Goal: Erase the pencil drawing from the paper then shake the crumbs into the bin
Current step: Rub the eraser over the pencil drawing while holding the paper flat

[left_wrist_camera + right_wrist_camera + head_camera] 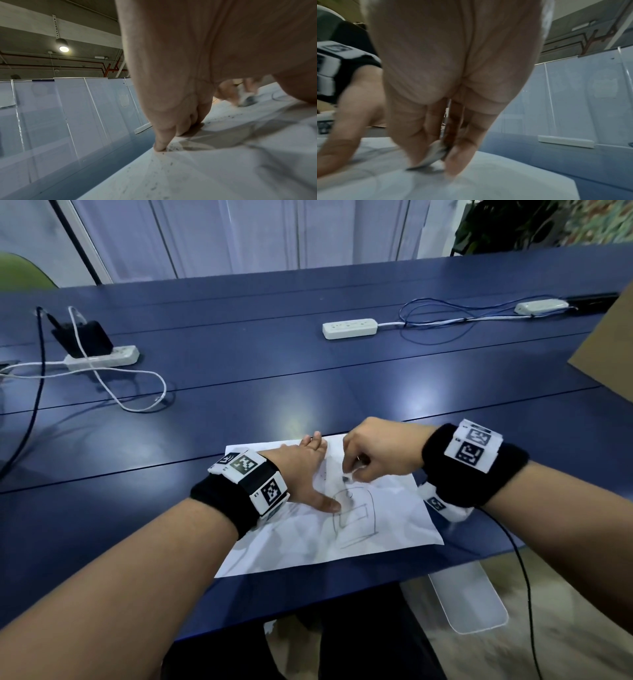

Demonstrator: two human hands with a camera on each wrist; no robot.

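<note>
A white sheet of paper [376,529] lies near the front edge of the blue table [239,392]. A pencil drawing [356,518] of a boxy shape marks its middle. My left hand [308,470] lies flat on the paper with straight fingers, thumb beside the drawing. My right hand [370,455] pinches a small white eraser [431,155] with a grey, dirty tip, pressed on the paper above the drawing. In the left wrist view, dark crumbs [154,182] speckle the paper [223,175], and the eraser [247,99] shows beyond the left hand's fingers [161,142].
White power strips [349,328] [102,359] with cables lie further back on the table. A black charger [84,337] is plugged in at the left. A brown cardboard piece [609,354] sits at the right edge. A translucent white bin [469,597] stands on the floor, right of the table's front.
</note>
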